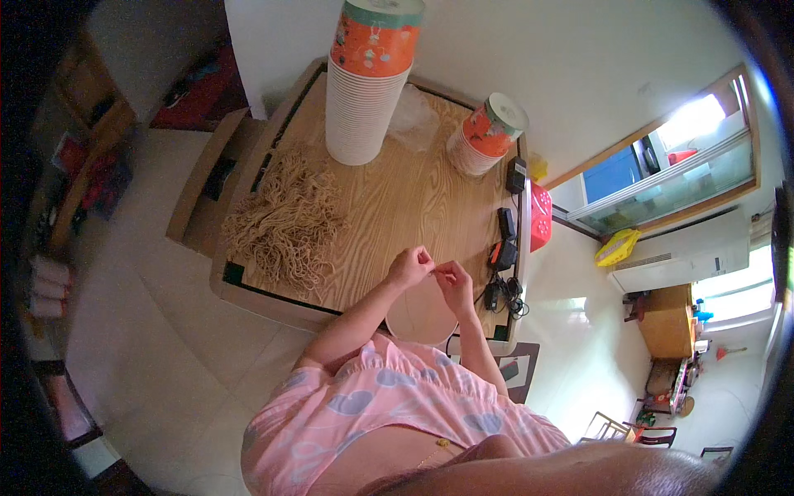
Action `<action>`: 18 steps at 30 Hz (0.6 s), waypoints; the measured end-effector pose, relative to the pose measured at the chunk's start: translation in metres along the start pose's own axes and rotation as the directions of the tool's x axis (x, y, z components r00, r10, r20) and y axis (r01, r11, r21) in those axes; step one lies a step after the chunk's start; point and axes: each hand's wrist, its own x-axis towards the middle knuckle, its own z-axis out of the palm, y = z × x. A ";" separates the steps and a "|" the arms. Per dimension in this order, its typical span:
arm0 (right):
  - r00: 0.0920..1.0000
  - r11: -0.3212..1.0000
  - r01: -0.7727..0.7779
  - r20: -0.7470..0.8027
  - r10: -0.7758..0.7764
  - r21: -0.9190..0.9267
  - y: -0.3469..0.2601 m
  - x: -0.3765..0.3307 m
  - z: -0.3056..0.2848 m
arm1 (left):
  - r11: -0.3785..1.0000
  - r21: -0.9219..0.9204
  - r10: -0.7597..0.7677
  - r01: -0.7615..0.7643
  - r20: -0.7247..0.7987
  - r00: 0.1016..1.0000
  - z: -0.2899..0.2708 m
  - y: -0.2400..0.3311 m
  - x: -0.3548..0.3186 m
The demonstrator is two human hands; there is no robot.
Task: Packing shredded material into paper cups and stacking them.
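Observation:
Just beyond my body, above the table's near edge, my left hand (411,266) and my right hand (454,283) meet with fingertips pinched together. Whatever is between the fingers is too small to make out. Between my forearms, below the hands, shows a round beige object (420,312), partly hidden by my wrists and clothing; it may be a paper tub. To the left of my hands lies a loose heap of tan cords (285,223).
On the wood-grain table (395,198) stand a tall stack of paper tubs (364,107) and a shorter stack (488,136), with a clear plastic bag (413,116) between. Along the right edge lie a black-and-orange device (501,255), a black adapter (516,175) and coiled cables (506,298). A red basket (540,217) stands beyond that edge.

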 end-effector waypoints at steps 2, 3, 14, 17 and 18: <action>0.999 0.998 0.016 -0.046 -0.019 -0.058 -0.003 -0.002 0.002 | 0.994 0.107 -0.011 0.023 -0.111 0.994 -0.001 0.013 -0.006; 0.999 0.998 0.011 -0.050 -0.014 -0.054 -0.003 -0.002 0.002 | 0.994 0.110 -0.014 0.025 -0.105 0.994 0.000 0.016 -0.008; 0.992 0.976 0.107 -0.046 -0.118 -0.191 -0.014 0.001 0.002 | 0.991 0.130 0.040 -0.017 -0.176 0.984 0.002 0.005 -0.007; 0.991 0.982 0.126 -0.021 -0.131 -0.142 -0.002 0.003 -0.003 | 0.995 0.063 0.081 -0.073 -0.150 0.985 0.001 0.009 -0.006; 0.992 0.983 0.118 -0.024 -0.123 -0.139 -0.005 0.003 -0.002 | 0.996 0.065 0.076 -0.067 -0.143 0.987 0.001 0.008 -0.006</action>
